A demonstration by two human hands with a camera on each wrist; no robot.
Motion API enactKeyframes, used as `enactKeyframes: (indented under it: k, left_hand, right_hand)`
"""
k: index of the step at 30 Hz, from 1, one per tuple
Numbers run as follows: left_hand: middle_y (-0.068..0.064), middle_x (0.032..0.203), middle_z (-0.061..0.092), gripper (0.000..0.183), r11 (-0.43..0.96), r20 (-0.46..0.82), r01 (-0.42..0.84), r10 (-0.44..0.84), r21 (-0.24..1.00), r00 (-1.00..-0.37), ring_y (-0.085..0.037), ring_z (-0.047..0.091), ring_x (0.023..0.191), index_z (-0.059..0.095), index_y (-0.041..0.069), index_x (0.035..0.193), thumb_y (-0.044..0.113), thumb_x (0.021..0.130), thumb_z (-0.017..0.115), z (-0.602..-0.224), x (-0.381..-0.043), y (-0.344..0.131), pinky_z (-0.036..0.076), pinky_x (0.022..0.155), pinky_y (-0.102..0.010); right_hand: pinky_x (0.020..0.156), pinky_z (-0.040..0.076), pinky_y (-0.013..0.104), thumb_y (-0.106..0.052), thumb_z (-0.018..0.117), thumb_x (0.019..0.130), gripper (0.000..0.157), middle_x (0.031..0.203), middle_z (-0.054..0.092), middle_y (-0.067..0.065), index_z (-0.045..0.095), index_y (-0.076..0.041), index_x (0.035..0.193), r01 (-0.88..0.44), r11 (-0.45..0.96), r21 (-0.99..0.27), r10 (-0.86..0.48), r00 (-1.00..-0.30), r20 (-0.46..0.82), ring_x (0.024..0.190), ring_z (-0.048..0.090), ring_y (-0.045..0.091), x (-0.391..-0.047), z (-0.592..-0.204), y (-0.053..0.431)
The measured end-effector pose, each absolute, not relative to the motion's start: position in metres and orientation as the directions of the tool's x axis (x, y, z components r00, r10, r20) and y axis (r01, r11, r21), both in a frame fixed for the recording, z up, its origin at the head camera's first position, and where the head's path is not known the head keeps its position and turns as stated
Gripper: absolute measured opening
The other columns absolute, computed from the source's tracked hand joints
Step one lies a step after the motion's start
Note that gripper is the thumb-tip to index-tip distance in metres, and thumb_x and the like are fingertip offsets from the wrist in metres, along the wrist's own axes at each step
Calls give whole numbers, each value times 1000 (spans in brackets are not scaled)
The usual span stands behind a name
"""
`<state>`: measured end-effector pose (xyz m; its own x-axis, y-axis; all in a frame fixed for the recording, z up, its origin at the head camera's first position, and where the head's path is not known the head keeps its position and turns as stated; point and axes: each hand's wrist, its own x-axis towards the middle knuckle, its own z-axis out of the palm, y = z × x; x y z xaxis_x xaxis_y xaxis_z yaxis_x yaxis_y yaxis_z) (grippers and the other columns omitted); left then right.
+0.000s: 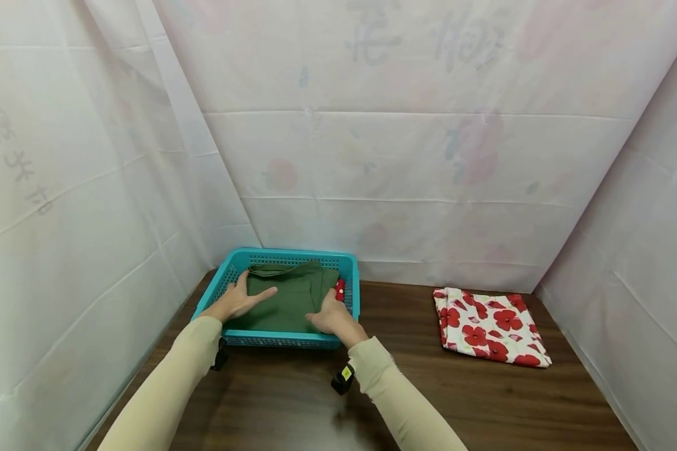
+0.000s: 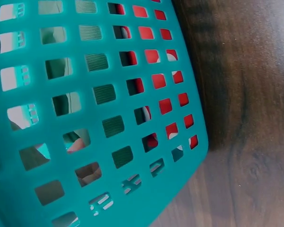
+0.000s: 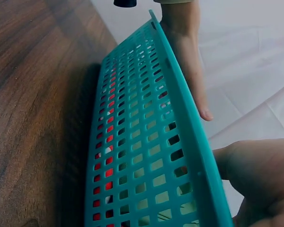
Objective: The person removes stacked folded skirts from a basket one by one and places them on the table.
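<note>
Wooden table [image 1: 400, 319], blue basket [image 1: 282, 337] on it — green cloth [image 1: 286, 308] inside the basket, red cloth [image 1: 340, 289] showing near its right wall. Left hand [image 1: 239, 300] and right hand [image 1: 334, 315] spread at the green cloth's sides; uneven pressure or a dragging thumb could rumple the folds.

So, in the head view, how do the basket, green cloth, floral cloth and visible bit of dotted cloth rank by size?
1. Basket
2. Green cloth and floral cloth: too alike to rank, green partly covered
3. Dotted cloth, visible bit only
</note>
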<state>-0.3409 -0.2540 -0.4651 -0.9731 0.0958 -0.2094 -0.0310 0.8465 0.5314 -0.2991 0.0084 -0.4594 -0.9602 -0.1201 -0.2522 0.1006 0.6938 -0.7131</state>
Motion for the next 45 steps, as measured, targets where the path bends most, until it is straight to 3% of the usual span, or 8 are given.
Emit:
enactKeyframes:
  k: [10, 20, 26, 30, 34, 39, 42, 45]
  left_hand:
    - [-34, 167, -2, 123, 744, -325, -110, 150, 659, -934, -57, 7, 153, -16, -2, 161, 76, 93, 51, -469, -341, -266, 22, 118, -72]
    - [-31, 169, -1, 112, 753, -345, -40, 254, 657, -904, -57, 7, 152, 2, 8, 166, 65, 93, 64, -468, -343, -267, 25, 115, -75]
    - [-34, 167, 8, 106, 791, -310, 21, 264, 611, -913, -58, 14, 151, 10, 2, 164, 61, 95, 64, -468, -343, -267, 29, 114, -73]
    - [-38, 164, 14, 101, 816, -255, 57, 245, 575, -935, -59, 20, 148, 13, -5, 162, 52, 97, 65, -469, -341, -269, 31, 114, -72]
    - [-39, 163, 16, 98, 829, -233, 65, 230, 556, -945, -60, 24, 146, 12, -6, 161, 46, 98, 66, -467, -338, -269, 32, 112, -72]
    - [-41, 162, 17, 100, 831, -230, 76, 238, 550, -944, -61, 26, 145, 10, -8, 160, 43, 97, 68, -466, -338, -267, 34, 112, -71]
    - [-41, 161, 18, 102, 816, -229, 59, 230, 574, -946, -60, 26, 145, 6, -9, 160, 40, 97, 70, -467, -338, -267, 34, 113, -70]
    - [-43, 159, 17, 105, 796, -248, 29, 223, 605, -943, -60, 26, 144, 0, -11, 159, 39, 97, 69, -467, -336, -269, 33, 113, -70]
  right_hand:
    - [116, 40, 58, -32, 65, 102, 91, 166, 30, 21, 7, -2, 165, 57, 635, -770, -201, -951, -236, 150, 37, 40, -302, -465, 9]
    - [108, 47, 55, -26, 69, 100, 82, 162, 39, 18, 21, -6, 163, 18, 582, -813, -243, -950, -195, 142, 47, 38, -306, -469, 10]
    - [77, 49, 41, -3, 72, 94, 79, 160, 39, 21, 28, -4, 159, 15, 504, -863, -309, -930, -196, 116, 55, 33, -309, -473, 15]
    - [72, 43, 38, 3, 71, 93, 75, 160, 39, 21, 34, -5, 157, 11, 510, -860, -349, -911, -218, 109, 52, 29, -310, -473, 17]
    - [56, 37, 35, 7, 62, 95, 64, 156, 42, 21, 42, -7, 154, 7, 514, -858, -349, -912, -217, 68, 42, 21, -312, -473, 16]
    - [46, 27, 30, 7, 52, 95, 58, 110, 65, 13, 49, -9, 150, 18, 479, -877, -318, -928, -194, 48, 18, 15, -312, -472, 16]
    - [46, 24, 30, 5, 49, 95, 56, 69, 52, 3, 51, -10, 148, 43, 480, -876, -302, -930, -211, 48, 16, 14, -312, -472, 16]
    - [46, 21, 30, 5, 45, 95, 57, 55, 30, -1, 52, -11, 148, 67, 483, -873, -297, -926, -235, 48, 14, 13, -311, -471, 16]
